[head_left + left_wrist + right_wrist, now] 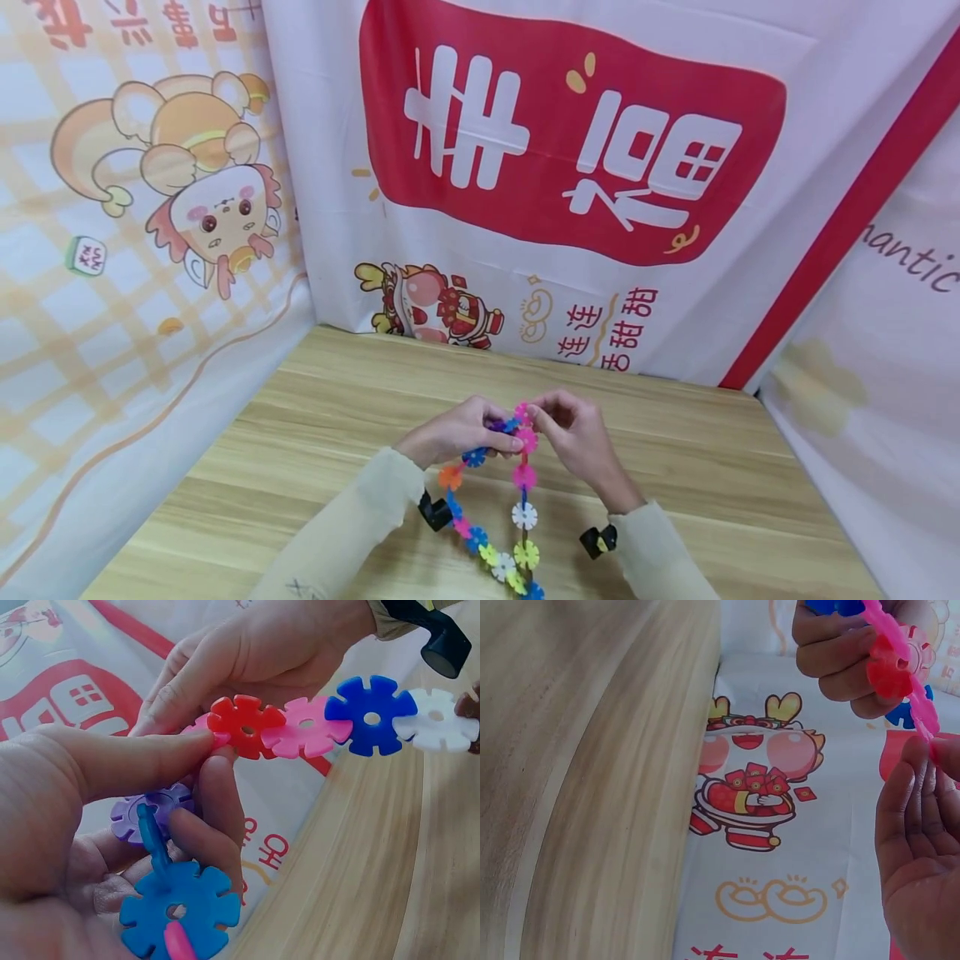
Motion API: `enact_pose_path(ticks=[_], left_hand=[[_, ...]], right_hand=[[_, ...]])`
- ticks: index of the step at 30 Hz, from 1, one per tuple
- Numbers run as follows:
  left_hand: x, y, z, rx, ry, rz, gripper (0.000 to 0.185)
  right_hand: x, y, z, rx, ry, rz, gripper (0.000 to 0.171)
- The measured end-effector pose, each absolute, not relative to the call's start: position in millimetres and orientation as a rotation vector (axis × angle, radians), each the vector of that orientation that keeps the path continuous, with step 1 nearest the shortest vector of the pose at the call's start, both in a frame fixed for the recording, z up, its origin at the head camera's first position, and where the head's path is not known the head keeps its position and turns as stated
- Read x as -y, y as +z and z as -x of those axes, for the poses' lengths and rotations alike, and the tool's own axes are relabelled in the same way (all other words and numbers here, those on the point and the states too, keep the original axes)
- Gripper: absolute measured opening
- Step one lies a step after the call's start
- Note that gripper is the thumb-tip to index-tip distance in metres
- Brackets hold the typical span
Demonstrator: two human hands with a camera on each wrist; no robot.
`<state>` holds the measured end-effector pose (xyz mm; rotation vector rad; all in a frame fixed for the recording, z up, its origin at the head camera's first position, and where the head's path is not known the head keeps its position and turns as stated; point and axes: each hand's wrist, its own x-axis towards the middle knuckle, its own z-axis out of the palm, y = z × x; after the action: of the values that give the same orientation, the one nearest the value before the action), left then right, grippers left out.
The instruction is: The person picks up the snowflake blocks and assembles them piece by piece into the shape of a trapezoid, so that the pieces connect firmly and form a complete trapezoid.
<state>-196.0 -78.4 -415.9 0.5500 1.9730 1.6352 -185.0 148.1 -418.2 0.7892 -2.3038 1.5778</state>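
A chain of slotted plastic snowflake discs hangs as a loop from both hands. In the head view my left hand [461, 429] pinches a pink disc [527, 442] between thumb and index finger. Purple [142, 821] and blue [180, 907] discs lie by that palm in the left wrist view. Close on the right, my right hand [585, 437] pinches an upper pink disc [522, 412] by its edge. In the right wrist view, that pink disc [925, 712] joins a red disc [889, 671]. The left fingers partly hide the discs between the hands.
The loop's lower part, with white [524, 517], yellow [527, 554] and orange [450, 477] discs, hangs between the forearms. Below is a wood-grain table [360, 375]. Printed cloth [330, 208] walls stand behind and at both sides.
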Motion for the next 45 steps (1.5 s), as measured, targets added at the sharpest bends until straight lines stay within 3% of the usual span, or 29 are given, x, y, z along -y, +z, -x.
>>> enact_pose_path(ticks=[26,34,41,45], left_hand=[[66.7,-413.8,191.3,-2.146,1.568,-0.579,0.015],[71.7,-413.8,194.2,-2.183,1.605,-0.503,0.016],[71.1,-421.0,196.6,-2.182,1.658,-0.517,0.045],[70.3,-424.3,197.6,-2.164,1.815,-0.511,0.042]], right_hand=[[-152.8,-424.0,179.9,2.439,1.804,-0.562,0.021],[-163.6,-436.1,175.0,2.634,1.783,-0.631,0.024],[-158.7,-442.7,173.2,2.542,1.697,-0.64,0.01],[-152.7,-441.6,169.8,2.495,1.537,-0.64,0.007]])
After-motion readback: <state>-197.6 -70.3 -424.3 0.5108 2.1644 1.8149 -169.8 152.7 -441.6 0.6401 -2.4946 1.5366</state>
